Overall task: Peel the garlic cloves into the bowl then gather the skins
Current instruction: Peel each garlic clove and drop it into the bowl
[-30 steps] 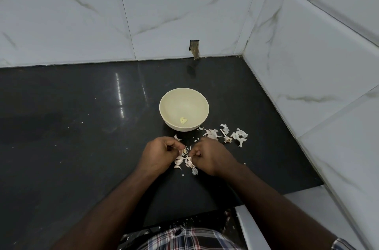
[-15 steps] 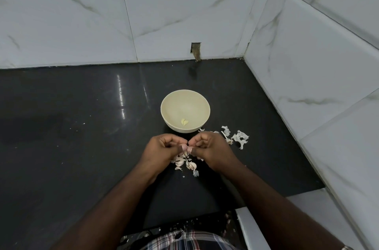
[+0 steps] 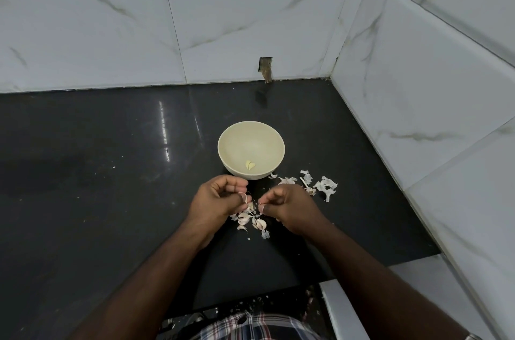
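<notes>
Head view looks down on a dark counter (image 3: pixel 97 186) where the left hand (image 3: pixel 216 199) pinches a garlic clove (image 3: pixel 244 197) with its skin partly lifted, and the right hand (image 3: pixel 289 207), fingers curled, pinches what seems a thin strip of skin, too small to make out. Just beyond the hands a cream bowl (image 3: pixel 231 142) holds two peeled cloves (image 3: pixel 250 165), while unpeeled cloves and skins (image 3: pixel 252 221) lie partly hidden between and under the hands. More loose skins (image 3: pixel 324 186) lie right of the bowl, some covered by the right hand; both forearms run out of frame below.
</notes>
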The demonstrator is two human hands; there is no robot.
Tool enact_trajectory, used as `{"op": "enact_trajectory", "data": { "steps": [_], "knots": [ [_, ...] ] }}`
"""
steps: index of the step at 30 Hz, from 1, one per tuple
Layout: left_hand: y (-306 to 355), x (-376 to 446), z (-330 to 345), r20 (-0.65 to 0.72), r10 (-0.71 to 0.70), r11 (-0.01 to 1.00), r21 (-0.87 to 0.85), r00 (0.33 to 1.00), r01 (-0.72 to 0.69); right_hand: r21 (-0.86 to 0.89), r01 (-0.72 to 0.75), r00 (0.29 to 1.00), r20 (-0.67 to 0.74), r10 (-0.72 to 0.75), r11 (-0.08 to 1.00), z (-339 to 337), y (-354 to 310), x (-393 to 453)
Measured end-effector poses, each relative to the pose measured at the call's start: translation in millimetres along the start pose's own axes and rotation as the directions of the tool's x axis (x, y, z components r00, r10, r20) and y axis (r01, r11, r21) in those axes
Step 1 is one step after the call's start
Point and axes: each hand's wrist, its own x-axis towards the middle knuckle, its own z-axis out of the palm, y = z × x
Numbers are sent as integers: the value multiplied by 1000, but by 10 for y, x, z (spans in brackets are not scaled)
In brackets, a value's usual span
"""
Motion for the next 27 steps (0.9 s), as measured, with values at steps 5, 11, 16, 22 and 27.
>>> {"op": "enact_trajectory", "data": {
  "steps": [5, 11, 16, 22, 27],
  "knots": [
    [24, -8, 1, 30, 16, 999, 39, 999, -17, -83, 46, 999, -22, -48, 995, -76, -99, -43],
    [52, -18, 34, 43, 80, 992, 92, 996, -83, 133, 67, 995, -79, -57, 989, -68, -243, -41],
    [79, -22, 62, 63, 133, 981, 130, 989, -141, 199, 17, 999, -54, -7, 980, -52, -315, -65],
    [91, -39, 46, 78, 127, 982, 133, 989, -137, 212, 8, 998, -59, 4, 977, -23, -334, -45],
    [103, -41, 75, 56, 145, 974, 166, 988, -152, 207, 6, 996, -86, 12, 978, -13, -317, -30]
  ]
}}
